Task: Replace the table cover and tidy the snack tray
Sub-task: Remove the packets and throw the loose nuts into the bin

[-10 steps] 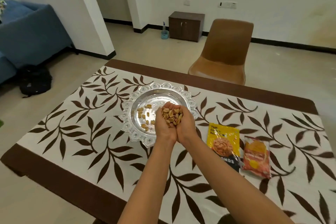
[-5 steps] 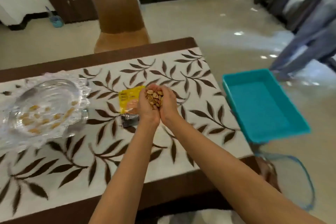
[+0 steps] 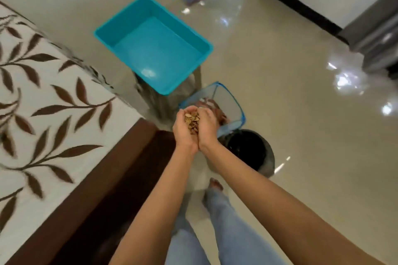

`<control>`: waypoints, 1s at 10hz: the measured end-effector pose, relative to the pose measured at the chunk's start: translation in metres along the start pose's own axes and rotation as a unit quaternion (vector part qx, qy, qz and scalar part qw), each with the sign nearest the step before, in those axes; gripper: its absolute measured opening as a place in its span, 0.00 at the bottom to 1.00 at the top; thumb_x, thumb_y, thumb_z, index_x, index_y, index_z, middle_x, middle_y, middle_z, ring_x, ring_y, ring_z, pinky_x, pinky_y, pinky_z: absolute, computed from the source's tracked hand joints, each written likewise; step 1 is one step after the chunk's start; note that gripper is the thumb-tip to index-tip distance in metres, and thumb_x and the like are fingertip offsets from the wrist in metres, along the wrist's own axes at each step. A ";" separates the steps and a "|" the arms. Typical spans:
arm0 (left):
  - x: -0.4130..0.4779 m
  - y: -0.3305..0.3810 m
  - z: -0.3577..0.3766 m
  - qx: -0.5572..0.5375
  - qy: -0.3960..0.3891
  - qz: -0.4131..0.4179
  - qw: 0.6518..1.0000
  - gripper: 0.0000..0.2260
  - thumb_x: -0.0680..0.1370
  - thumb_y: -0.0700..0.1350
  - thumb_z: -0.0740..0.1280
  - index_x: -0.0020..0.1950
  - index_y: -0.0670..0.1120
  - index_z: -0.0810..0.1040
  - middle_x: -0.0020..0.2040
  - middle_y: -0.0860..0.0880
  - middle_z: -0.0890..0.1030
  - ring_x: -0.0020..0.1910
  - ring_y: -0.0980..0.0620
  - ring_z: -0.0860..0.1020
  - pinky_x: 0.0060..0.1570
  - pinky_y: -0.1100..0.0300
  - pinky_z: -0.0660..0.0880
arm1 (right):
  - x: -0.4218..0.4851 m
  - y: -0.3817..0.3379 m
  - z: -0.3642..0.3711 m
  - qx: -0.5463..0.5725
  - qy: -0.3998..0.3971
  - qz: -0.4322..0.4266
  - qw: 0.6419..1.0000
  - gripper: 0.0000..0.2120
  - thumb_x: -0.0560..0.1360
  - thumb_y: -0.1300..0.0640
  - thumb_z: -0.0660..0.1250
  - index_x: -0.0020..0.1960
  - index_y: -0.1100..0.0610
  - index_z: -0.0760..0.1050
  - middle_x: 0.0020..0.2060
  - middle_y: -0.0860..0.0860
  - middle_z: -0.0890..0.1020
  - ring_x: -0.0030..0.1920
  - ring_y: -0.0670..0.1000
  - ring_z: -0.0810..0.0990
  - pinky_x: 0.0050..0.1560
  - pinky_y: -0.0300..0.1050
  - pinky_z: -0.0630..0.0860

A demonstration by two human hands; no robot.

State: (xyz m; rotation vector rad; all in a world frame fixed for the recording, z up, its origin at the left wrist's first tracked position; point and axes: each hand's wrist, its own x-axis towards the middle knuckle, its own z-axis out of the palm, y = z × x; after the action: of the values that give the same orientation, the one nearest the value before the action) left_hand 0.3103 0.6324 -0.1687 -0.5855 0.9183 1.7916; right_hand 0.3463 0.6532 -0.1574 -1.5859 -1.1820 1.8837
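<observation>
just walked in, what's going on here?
A person stands beside the table with the left hand and right hand cupped together, holding a heap of nuts. The hands are off the table, over the floor, just in front of a blue-rimmed mesh basket and next to a dark bin. A teal tub sits beyond. The leaf-print cover is on the table.

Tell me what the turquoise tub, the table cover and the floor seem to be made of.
Turquoise tub: probably moulded plastic, smooth with a soft sheen, uniform colour and a rolled rim.
Table cover: looks like fabric, matte with no glare, cream with brown leaf print and a brown border.
Floor: likely polished tile or stone, glossy, with sharp light reflections.
</observation>
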 end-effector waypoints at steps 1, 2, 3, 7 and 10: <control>0.011 -0.057 -0.002 0.090 0.034 -0.018 0.995 0.14 0.80 0.46 0.59 0.41 0.44 0.80 0.38 0.48 0.82 0.39 0.51 0.81 0.39 0.60 0.77 | 0.021 0.030 -0.055 0.031 0.047 0.029 0.998 0.07 0.77 0.51 0.57 0.43 0.47 0.72 0.45 0.47 0.78 0.46 0.47 0.77 0.51 0.44 0.76; 0.048 -0.151 -0.025 0.172 0.084 -0.044 0.980 0.11 0.79 0.41 0.61 0.41 0.43 0.79 0.36 0.48 0.82 0.39 0.50 0.79 0.37 0.60 0.78 | 0.047 0.080 -0.123 0.088 0.129 0.109 0.982 0.07 0.78 0.53 0.58 0.45 0.52 0.73 0.41 0.49 0.79 0.41 0.47 0.78 0.45 0.43 0.77; 0.066 -0.201 -0.043 0.239 0.108 -0.076 0.962 0.11 0.80 0.40 0.59 0.42 0.43 0.79 0.38 0.47 0.81 0.39 0.50 0.79 0.38 0.61 0.77 | 0.064 0.117 -0.165 0.105 0.156 0.177 0.966 0.07 0.78 0.54 0.57 0.47 0.53 0.73 0.39 0.48 0.78 0.37 0.46 0.77 0.40 0.41 0.75; 0.198 -0.365 -0.126 0.408 0.159 -0.265 0.859 0.16 0.83 0.49 0.54 0.44 0.43 0.75 0.36 0.46 0.78 0.33 0.50 0.77 0.30 0.60 0.74 | 0.187 0.287 -0.275 0.287 0.292 0.329 0.851 0.15 0.78 0.64 0.53 0.37 0.60 0.72 0.35 0.57 0.76 0.36 0.55 0.76 0.39 0.46 0.75; 0.216 -0.370 -0.123 0.416 0.152 -0.278 0.852 0.15 0.83 0.50 0.54 0.47 0.41 0.73 0.38 0.48 0.74 0.36 0.52 0.75 0.30 0.62 0.74 | 0.205 0.293 -0.276 0.314 0.347 0.318 0.825 0.16 0.77 0.65 0.55 0.31 0.58 0.69 0.22 0.51 0.74 0.20 0.46 0.74 0.23 0.38 0.72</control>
State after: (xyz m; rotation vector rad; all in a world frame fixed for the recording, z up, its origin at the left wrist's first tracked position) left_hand 0.5660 0.7326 -0.5202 -0.4878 1.4390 0.6700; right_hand 0.6111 0.7393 -0.5137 -2.0758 0.3067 1.4960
